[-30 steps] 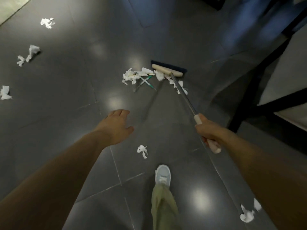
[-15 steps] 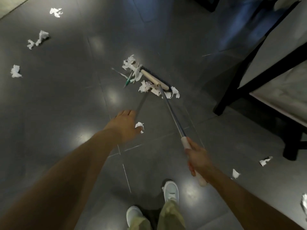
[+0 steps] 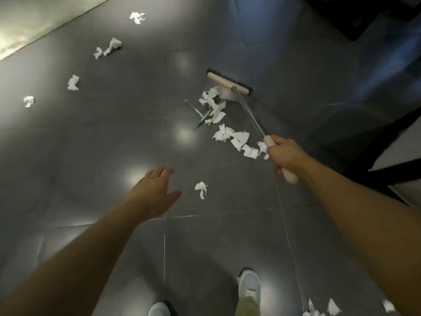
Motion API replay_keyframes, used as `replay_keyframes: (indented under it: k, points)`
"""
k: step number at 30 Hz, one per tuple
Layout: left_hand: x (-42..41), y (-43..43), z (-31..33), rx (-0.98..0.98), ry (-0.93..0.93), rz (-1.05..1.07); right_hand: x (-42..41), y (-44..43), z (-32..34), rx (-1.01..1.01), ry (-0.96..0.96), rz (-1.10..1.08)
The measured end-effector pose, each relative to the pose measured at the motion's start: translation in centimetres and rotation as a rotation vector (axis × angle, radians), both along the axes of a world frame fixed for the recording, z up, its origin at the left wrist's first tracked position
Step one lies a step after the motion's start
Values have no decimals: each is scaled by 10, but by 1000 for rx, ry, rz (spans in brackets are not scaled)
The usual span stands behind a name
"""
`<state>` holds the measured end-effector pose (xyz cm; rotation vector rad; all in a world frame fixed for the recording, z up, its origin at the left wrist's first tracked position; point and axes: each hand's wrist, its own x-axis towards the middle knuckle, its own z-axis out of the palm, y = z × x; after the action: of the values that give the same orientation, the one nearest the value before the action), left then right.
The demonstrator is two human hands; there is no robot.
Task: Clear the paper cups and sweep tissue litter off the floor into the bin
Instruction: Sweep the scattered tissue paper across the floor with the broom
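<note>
- Broom head (image 3: pixel 230 84) now rests on the floor beyond the tissue pile (image 3: pixel 227 135). Half a second ago it was buried in that pile, so a fresh pull toward the person looks set up.
- Right hand (image 3: pixel 284 156) keeps its fingers wrapped round the broom's pale grip. Left hand (image 3: pixel 152 192) hovers with straight fingers, holding nothing.
- Lone scrap (image 3: pixel 201 189) lies near the left hand, and stray wads (image 3: pixel 73 83) sit well apart, far left.
- Neither bin nor cups are in view, so much sweeping likely remains.

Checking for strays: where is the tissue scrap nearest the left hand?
Centre of the head view: the tissue scrap lies on the floor just right of the left hand, below the tissue pile.
</note>
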<state>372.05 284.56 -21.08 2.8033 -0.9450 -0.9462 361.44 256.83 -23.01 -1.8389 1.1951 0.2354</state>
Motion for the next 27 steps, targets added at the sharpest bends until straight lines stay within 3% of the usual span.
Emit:
replay_keyframes:
  k: [5, 11, 17, 27]
  points:
    - [-2, -11, -18, 24, 33, 151, 61, -52, -22, 25, 5, 121]
    - [-9, -6, -28, 92, 35, 208, 80, -55, -39, -22, 146, 381]
    - [-31, -6, -26, 66, 38, 243, 31, -56, -44, -54, 275, 485]
    - [-144, 42, -16, -3, -33, 186, -119, 30, -30, 59, 277, 429]
